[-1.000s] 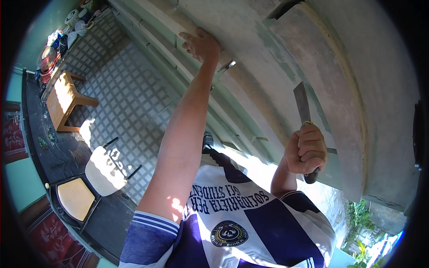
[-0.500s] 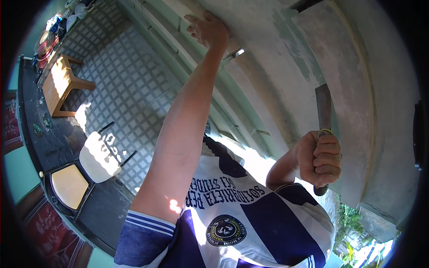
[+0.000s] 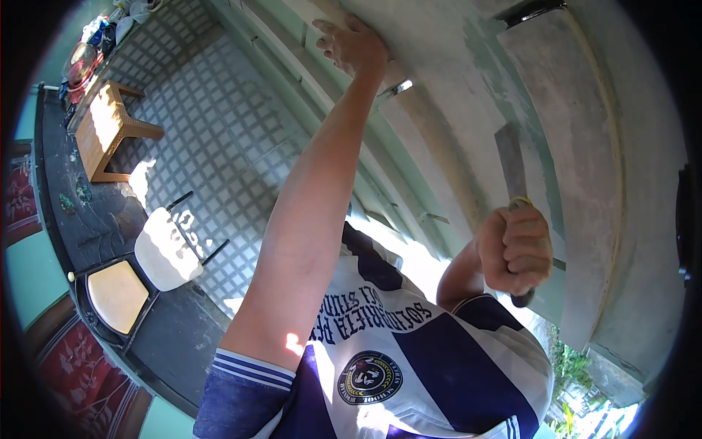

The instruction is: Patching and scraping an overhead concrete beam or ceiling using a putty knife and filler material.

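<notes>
My left hand [image 3: 356,50] is raised at the top of the view. Its fingers are apart and lie against a pale wooden board [image 3: 409,36]. On the right, my right hand [image 3: 518,252] is closed around the handle of a knife with a broad, square-ended blade [image 3: 511,164]. The blade points up and tilts a little left. A yellowish band circles the knife where blade meets handle, and the dark handle end shows below my fist. Behind the blade is a pale, worn wooden surface with green paint patches [image 3: 548,139]; whether they touch, I cannot tell.
A long, worn plank [image 3: 585,146] curves down the right side. Pale green slats [image 3: 292,55] run diagonally near my left arm. To the left are a brown stool [image 3: 102,135], a white chair [image 3: 164,252], a cream-seated chair [image 3: 117,300] and a tiled floor [image 3: 227,110].
My right hand and the knife have moved slightly left and up, and the blade now leans left, farther from the plank. My left hand stays on the board. The whole view has shifted a little.
</notes>
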Demonstrator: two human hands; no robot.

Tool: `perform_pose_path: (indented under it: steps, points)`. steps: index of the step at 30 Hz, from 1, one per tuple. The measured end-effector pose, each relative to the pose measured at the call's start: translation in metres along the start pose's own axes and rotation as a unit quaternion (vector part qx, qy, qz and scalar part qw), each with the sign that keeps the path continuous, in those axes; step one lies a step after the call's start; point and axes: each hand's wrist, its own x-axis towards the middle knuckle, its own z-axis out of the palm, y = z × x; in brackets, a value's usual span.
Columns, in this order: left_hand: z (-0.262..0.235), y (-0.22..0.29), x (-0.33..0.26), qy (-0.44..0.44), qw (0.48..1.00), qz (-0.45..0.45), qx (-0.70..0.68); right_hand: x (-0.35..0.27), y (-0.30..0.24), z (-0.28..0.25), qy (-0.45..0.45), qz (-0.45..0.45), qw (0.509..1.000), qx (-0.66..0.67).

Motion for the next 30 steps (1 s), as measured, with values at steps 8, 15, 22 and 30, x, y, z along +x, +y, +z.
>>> perform_pose_path:
  steps: [8, 15, 22, 30]
  points:
    - [0.003, -0.004, 0.0, -0.004, 1.0, 0.012, 0.012, 0.007, -0.01, -0.025, 0.022, -0.059, 0.997, -0.047]
    - [0.0, 0.002, 0.0, -0.008, 1.0, 0.009, 0.01, 0.015, 0.012, -0.009, 0.039, -0.017, 0.999, -0.019]
    - [0.002, -0.005, 0.0, -0.002, 1.0, 0.01, 0.004, 0.011, -0.012, -0.027, 0.037, -0.024, 0.998, -0.048]
    - [0.001, -0.005, 0.005, -0.004, 1.0, 0.011, 0.019, 0.015, -0.005, -0.013, 0.04, -0.009, 0.999, -0.031]
